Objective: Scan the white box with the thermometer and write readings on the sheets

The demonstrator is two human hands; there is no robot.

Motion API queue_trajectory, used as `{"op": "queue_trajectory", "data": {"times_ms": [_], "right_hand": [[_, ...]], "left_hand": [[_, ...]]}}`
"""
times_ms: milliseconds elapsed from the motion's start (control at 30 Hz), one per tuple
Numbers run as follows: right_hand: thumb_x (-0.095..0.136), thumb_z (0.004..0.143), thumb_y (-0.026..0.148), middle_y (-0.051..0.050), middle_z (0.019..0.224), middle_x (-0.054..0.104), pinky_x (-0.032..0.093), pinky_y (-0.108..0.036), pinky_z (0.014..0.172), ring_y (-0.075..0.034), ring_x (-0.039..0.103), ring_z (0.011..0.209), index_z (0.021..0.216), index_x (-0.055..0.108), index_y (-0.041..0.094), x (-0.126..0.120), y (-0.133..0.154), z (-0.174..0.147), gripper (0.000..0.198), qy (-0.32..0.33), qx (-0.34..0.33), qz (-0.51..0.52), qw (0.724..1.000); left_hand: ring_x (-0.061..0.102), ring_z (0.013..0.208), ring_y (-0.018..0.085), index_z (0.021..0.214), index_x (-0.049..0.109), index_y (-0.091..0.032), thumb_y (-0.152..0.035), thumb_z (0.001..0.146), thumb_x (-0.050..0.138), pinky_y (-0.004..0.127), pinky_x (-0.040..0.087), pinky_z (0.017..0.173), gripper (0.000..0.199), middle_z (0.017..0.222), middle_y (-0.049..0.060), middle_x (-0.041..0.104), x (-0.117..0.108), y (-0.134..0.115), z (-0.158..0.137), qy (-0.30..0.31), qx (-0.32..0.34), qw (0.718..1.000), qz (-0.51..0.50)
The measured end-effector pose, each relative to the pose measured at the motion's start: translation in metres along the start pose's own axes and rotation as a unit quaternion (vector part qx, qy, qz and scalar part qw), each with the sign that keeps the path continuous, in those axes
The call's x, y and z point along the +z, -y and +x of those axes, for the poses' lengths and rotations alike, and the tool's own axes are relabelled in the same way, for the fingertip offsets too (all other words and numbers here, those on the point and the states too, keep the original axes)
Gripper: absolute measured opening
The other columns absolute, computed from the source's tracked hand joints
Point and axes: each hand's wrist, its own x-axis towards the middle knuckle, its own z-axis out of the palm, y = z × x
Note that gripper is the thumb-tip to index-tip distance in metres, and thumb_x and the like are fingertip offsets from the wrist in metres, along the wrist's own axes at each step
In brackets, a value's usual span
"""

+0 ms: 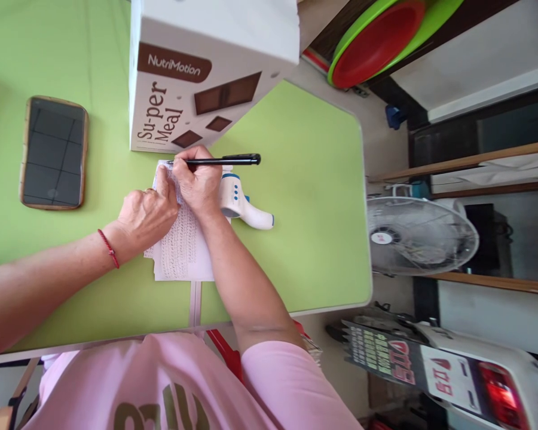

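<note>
the white box (222,65) near the far edge of the tabletop (314,191) bears "nutrimotion" on a brown label (174,62) and "su-per meal" below it, the script on the paper (179,254) being illegible.

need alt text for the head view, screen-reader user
A person's right hand holds a black pen at the far end of written-on paper sheets on a green table, the left hand resting on the paper. Around them are a smartphone, a NutriMotion Su-per Meal box and a white-and-blue infrared thermometer.
</note>
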Motion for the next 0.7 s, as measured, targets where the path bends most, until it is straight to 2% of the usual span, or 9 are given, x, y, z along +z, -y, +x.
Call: {"op": "queue_trajectory", "data": {"times_ms": [200, 500, 700], "right_hand": [[0.052, 0.090, 0.034, 0.004, 0.070, 0.060, 0.055, -0.028, 0.073, -0.011, 0.060, 0.068, 0.078, 0.054, 0.022, -0.0007, 0.0048, -0.0007, 0.017, 0.016, 0.033, 0.026, 0.999], [0.050, 0.092, 0.032, 0.004, 0.073, 0.061, 0.054, -0.027, 0.072, -0.010, 0.061, 0.068, 0.081, 0.056, 0.021, 0.0006, -0.0024, 0.0010, 0.016, 0.024, 0.016, 0.025, 0.999], [0.052, 0.090, 0.030, 0.005, 0.069, 0.058, 0.053, -0.026, 0.069, -0.010, 0.059, 0.065, 0.078, 0.053, 0.022, -0.0006, 0.0021, 0.0001, 0.014, 0.020, 0.020, 0.013, 1.000]], "left_hand": [[0.071, 0.073, 0.031, 0.147, 0.042, 0.006, -0.012, 0.095, 0.030, 0.040, 0.049, 0.051, 0.056, 0.151, 0.034, 0.031, -0.0005, -0.0006, 0.0004, -0.010, -0.006, 0.999, -0.032], [0.072, 0.080, 0.032, 0.152, 0.036, 0.002, -0.011, 0.095, 0.032, 0.041, 0.052, 0.057, 0.058, 0.154, 0.032, 0.026, -0.0009, -0.0006, 0.0004, 0.004, -0.014, 0.999, -0.046], [0.071, 0.075, 0.031, 0.149, 0.036, 0.007, -0.009, 0.094, 0.029, 0.041, 0.050, 0.052, 0.058, 0.151, 0.034, 0.029, -0.0016, -0.0005, 0.0004, 0.004, -0.003, 1.000, -0.017]]}}
